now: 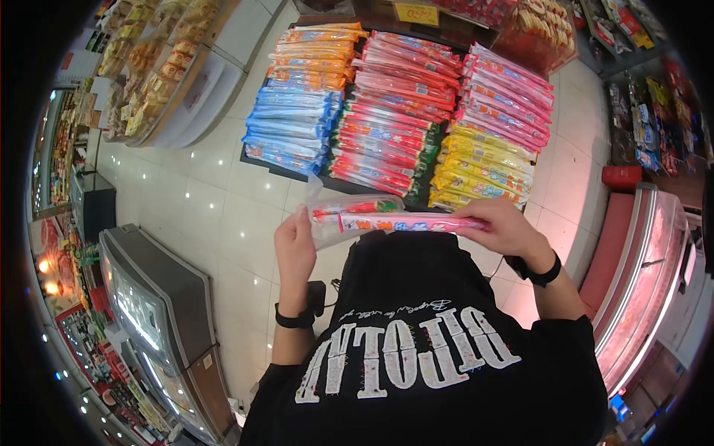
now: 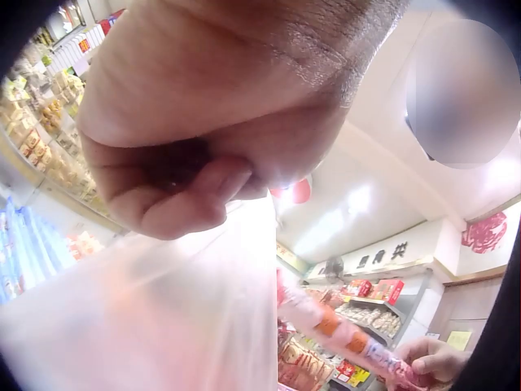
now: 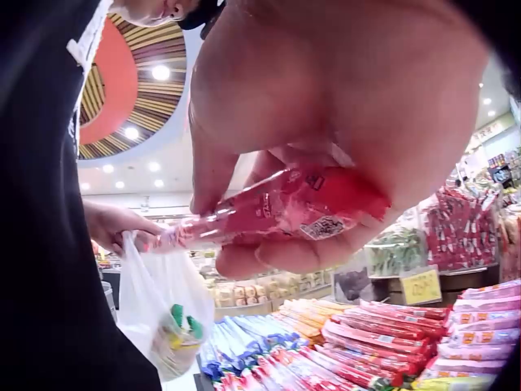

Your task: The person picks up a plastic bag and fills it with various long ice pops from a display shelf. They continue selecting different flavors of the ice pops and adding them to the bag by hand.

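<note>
My left hand [image 1: 295, 249] grips the top of a thin clear plastic bag [image 1: 322, 236], with its fingers curled in the left wrist view. Inside the bag lies a red and green stick packet [image 1: 364, 207]. My right hand [image 1: 507, 227] holds one end of a long, slim pink stick packet [image 1: 409, 223], thumb and fingers around its wrapper in the right wrist view. This packet stretches level across my front, its far end overlapping the bag's mouth. The bag [image 3: 159, 297] hangs below my left hand in the right wrist view, a green and yellow item showing through.
Before me, a low display holds stacks of similar packets: orange [image 1: 316, 56], blue [image 1: 290, 126], red [image 1: 409, 74], pink [image 1: 506, 97] and yellow [image 1: 480, 172]. A round snack shelf [image 1: 167, 67] stands at far left, a grey freezer [image 1: 160, 290] nearer, and a lit pink-edged case [image 1: 636, 275] at right.
</note>
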Tool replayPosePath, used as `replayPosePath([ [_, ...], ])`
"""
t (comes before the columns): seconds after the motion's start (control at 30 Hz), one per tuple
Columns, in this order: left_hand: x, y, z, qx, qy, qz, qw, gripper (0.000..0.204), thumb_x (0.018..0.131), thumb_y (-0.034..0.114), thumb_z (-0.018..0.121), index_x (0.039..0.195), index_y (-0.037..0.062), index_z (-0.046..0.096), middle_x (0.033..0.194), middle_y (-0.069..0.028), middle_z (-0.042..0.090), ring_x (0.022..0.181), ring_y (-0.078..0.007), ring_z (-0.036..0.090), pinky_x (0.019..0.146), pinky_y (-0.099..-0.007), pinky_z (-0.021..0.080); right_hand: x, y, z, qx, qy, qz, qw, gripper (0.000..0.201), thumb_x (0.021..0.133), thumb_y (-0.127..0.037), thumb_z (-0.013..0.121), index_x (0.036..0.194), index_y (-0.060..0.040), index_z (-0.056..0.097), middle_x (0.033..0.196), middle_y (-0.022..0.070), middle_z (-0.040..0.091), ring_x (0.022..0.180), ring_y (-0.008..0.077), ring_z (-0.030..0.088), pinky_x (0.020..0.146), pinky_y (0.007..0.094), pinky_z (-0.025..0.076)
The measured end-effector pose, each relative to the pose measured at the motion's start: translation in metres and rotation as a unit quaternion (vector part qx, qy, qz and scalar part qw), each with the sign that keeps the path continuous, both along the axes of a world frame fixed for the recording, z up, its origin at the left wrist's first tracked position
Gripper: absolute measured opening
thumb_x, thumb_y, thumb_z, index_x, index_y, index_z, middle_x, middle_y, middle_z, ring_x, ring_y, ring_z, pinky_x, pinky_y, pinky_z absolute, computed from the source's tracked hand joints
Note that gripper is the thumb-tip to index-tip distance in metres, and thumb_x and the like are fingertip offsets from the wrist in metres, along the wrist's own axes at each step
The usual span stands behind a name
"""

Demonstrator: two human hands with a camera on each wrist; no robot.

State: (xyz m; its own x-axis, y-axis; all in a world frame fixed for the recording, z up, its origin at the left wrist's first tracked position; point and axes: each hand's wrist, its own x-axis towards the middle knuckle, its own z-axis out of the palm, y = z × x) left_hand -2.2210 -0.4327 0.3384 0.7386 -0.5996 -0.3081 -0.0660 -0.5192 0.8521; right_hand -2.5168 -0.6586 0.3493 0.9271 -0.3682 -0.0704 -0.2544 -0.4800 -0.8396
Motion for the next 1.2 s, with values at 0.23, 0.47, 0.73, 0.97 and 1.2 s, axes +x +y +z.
replayPosePath([
  [0.23,0.025,0.058,0.001,-0.041,-0.014,-0.055,0.998,0.036,0.103,0.023,0.052,0.09,-0.0065,0.067,0.067,-0.0058,0.061,0.065,-0.0091,0.05,0.06,-0.0301,0.043,0.135,0.122,-0.01,-0.003,-0.05,0.102,0.993,0.038,0.087,-0.014,0.063,0.122,0.0002,0.057,0.118,0.0215,0.062,0.108,0.0397,0.06,0.093,0.0457,0.05],
  [0.47,0.068,0.126,0.003,-0.046,-0.011,-0.027,0.998,0.039,0.104,0.026,0.051,0.087,-0.0071,0.064,0.063,-0.0067,0.055,0.063,-0.009,0.046,0.058,-0.0303,0.041,0.186,0.183,-0.023,0.036,-0.077,0.112,0.99,0.033,0.091,-0.018,0.064,0.119,0.0,0.062,0.118,0.0182,0.065,0.106,0.0359,0.063,0.093,0.0411,0.051],
  [0.73,0.11,0.176,0.002,-0.031,-0.012,0.013,0.999,0.036,0.103,0.023,0.049,0.094,-0.0082,0.065,0.067,-0.0078,0.059,0.065,-0.0113,0.049,0.06,-0.0311,0.042,0.206,0.154,-0.085,0.161,0.061,-0.1,0.98,0.025,0.093,-0.018,0.065,0.113,-0.0019,0.068,0.101,0.0103,0.072,0.095,0.0184,0.067,0.086,0.0323,0.052],
  [0.97,0.149,0.216,0.006,0.019,-0.009,0.105,0.994,0.036,0.103,0.022,0.048,0.093,-0.0086,0.064,0.067,-0.0053,0.058,0.064,-0.0107,0.048,0.058,-0.0295,0.041,0.275,0.12,-0.171,-0.008,0.14,-0.147,0.979,0.037,0.088,-0.023,0.067,0.117,0.0005,0.063,0.11,0.0205,0.067,0.104,0.0354,0.065,0.091,0.0426,0.051],
  [1.2,0.189,0.217,0.013,0.066,0.023,0.163,0.984,0.04,0.104,0.025,0.047,0.086,-0.0058,0.065,0.06,0.0005,0.052,0.052,-0.0071,0.046,0.047,-0.0267,0.036,0.38,0.093,-0.238,-0.204,0.048,-0.124,0.97,0.037,0.084,-0.018,0.068,0.116,-0.0019,0.059,0.115,0.0174,0.061,0.109,0.0356,0.059,0.091,0.0453,0.049],
])
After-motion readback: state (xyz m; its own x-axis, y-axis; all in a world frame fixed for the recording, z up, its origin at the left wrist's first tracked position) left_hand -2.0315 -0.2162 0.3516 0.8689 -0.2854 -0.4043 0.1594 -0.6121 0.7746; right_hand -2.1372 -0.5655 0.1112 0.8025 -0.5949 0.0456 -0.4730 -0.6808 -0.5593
